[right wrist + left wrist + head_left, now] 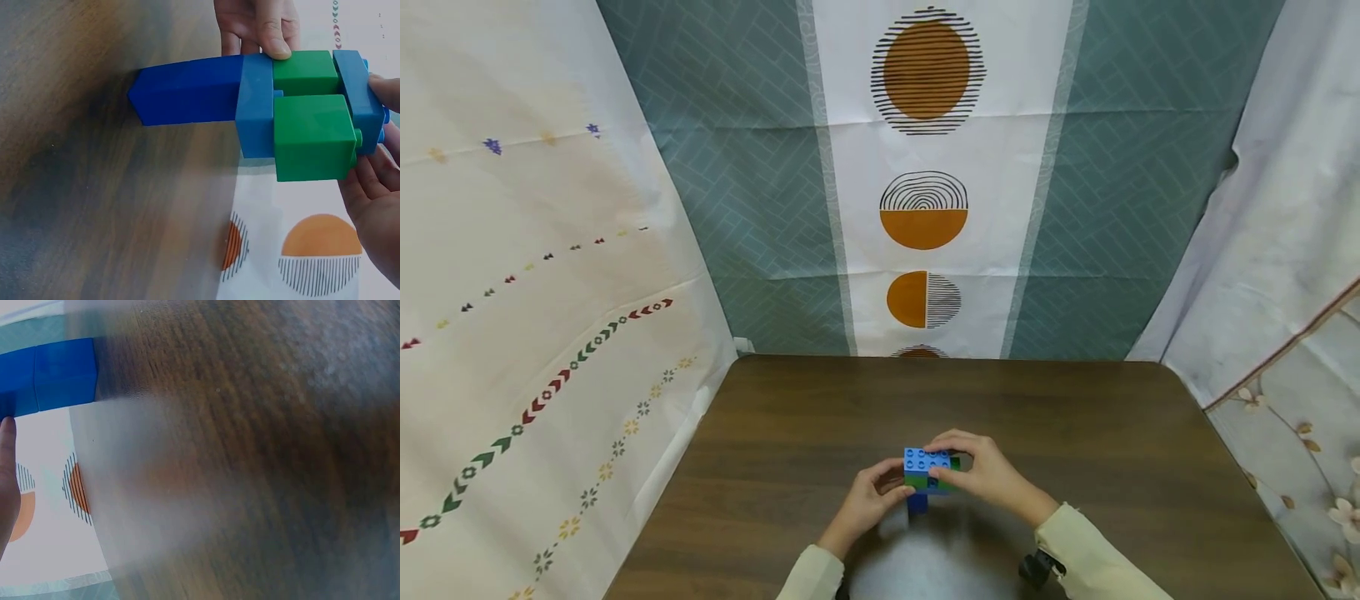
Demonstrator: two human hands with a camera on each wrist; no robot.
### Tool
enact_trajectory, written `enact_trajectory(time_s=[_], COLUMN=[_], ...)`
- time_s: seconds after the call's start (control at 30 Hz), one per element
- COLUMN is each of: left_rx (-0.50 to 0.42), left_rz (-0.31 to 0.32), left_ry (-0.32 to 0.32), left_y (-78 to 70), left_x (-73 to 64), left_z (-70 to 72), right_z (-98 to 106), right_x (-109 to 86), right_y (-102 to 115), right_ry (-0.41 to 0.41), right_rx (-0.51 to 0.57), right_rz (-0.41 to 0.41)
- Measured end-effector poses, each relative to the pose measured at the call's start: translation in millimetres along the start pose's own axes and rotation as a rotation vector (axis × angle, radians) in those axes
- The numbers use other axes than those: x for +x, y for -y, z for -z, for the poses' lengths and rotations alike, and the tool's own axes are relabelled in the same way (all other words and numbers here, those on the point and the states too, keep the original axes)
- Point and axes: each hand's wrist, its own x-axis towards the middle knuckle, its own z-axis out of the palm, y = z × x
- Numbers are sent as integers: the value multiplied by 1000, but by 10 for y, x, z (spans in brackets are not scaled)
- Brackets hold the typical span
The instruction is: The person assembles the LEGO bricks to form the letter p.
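Observation:
Both hands hold a small structure of toy building blocks above the front middle of the table. Its top is a studded light blue brick (917,461), gripped between the thumb and fingers of my right hand (988,479). On the structure's left side, my left hand (868,500) pinches it; in the right wrist view its thumb lies at the edge of a green brick (305,72). A second green brick (312,137) juts out beside that one. Under them come another light blue brick (256,106) and a dark blue column (187,90). The left wrist view catches only dark blue blocks (65,375) and one finger.
The brown wooden table (820,408) spreads around the hands. Behind it hangs a teal and white cloth (760,208) with orange circles. Patterned white cloths (550,275) close in the left side, and a white curtain (1285,250) hangs at the right.

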Motion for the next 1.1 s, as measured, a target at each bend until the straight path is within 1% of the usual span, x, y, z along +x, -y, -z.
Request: enact_trajectory(time_s=[0.07, 0.13, 0.27, 0.4, 0.63, 0.7, 0.87, 0.93, 1.1], left_rx=[-3, -4, 5, 4, 28, 32, 27, 17, -1], left_rz=[-5, -17, -27, -2, 7, 16, 3, 8, 30], left_ry=[-6, -7, -9, -11, -14, -16, -4, 3, 2], left_y=[50, 59, 50, 33, 10, -20, -210, -275, -302], left_x=[2, -2, -16, -19, -6, -8, -38, -46, -44], left_z=[5, 9, 17, 19, 11, 6, -15, -21, -25], right_z=[8, 16, 23, 22, 39, 51, 76, 76, 66], right_x=[16, 28, 35, 31, 44, 58, 72, 66, 46], right_y=[3, 8, 24, 31, 71, 88, 92, 81, 87], right_ry=[11, 19, 28, 31, 42, 54, 75, 75, 66], right_rx=[2, 5, 14, 27, 23, 28, 26, 21, 29], right_rz=[-9, -24, -26, -36, -40, -49, -75, -77, -57])
